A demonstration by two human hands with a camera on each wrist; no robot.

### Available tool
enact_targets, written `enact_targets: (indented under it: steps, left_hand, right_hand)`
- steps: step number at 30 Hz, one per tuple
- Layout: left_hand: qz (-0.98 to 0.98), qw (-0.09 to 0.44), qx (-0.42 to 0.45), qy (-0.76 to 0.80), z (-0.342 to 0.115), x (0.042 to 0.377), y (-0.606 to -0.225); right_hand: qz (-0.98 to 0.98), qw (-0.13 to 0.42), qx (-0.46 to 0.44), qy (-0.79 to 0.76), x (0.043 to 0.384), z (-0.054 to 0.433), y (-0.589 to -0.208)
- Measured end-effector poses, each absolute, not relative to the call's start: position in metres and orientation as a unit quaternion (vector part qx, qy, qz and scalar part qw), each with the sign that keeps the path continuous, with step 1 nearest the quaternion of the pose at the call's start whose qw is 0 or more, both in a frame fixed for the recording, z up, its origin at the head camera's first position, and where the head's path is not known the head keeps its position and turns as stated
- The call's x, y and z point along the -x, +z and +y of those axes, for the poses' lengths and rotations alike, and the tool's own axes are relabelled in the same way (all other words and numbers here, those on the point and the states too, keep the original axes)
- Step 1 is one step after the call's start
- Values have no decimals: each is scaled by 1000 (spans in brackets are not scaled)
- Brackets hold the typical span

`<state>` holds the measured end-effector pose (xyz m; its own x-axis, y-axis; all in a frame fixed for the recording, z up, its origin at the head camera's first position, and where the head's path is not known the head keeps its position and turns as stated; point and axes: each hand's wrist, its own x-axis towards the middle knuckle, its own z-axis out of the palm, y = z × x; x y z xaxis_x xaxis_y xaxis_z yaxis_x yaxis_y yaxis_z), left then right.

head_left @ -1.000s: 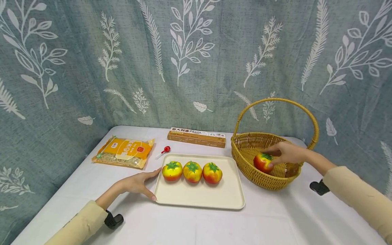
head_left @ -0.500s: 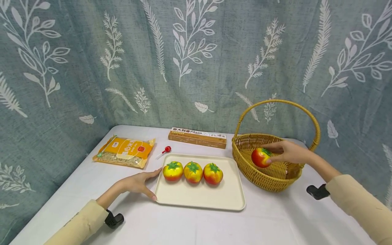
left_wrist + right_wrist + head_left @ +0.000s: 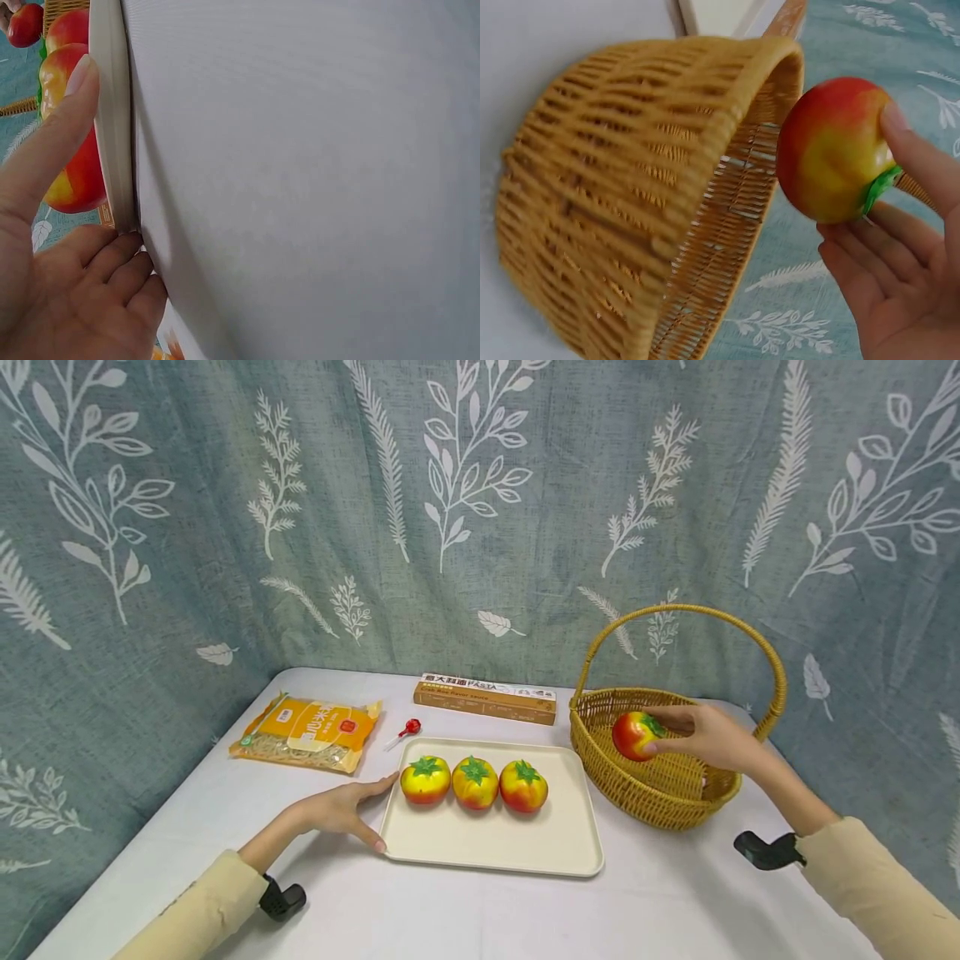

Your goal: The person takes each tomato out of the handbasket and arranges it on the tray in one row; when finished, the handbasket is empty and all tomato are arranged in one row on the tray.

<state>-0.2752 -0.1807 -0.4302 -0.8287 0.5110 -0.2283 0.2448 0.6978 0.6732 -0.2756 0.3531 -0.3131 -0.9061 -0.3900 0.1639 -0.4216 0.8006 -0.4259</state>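
In the head view, my right hand (image 3: pixel 708 739) holds a red-and-yellow tomato (image 3: pixel 633 737) between thumb and fingers, its green leafy top towards the palm. The right wrist view shows this tomato (image 3: pixel 832 150) just outside the rim of the wicker basket (image 3: pixel 622 172), above its opening. My left hand (image 3: pixel 341 814) spans the left side of a cream tray (image 3: pixel 487 847). Its thumb (image 3: pixel 64 127) lies over the rim, and its other fingers touch the tray's edge. Three similar tomatoes, a left one (image 3: pixel 425 781), a middle one (image 3: pixel 475 783) and a right one (image 3: pixel 523 787), stand in a row on the tray.
An orange noodle packet (image 3: pixel 311 731) lies at the back left, with a red lollipop (image 3: pixel 408 727) beside it. Behind the tray is a brown pasta box (image 3: pixel 483 700). The basket's tall handle (image 3: pixel 678 607) arches over its opening. A patterned curtain (image 3: pixel 480 527) hangs behind the table.
My right hand has lifted the tomato from low inside the basket, up and slightly left towards the rim. The left hand has stayed at the tray.
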Motion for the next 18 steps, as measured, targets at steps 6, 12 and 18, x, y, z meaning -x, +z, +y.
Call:
enact_targets:
  steps: [6, 12, 18]
  left_hand:
    - [897, 202, -215, 329, -180, 275, -428]
    - [896, 203, -220, 329, -179, 273, -428]
    - [895, 204, -219, 329, -179, 273, -428]
  right_hand:
    - [-949, 59, -192, 244, 266, 346, -315]
    - [-950, 80, -163, 254, 258, 337, -321]
    - [-943, 100, -173, 267, 253, 325, -326]
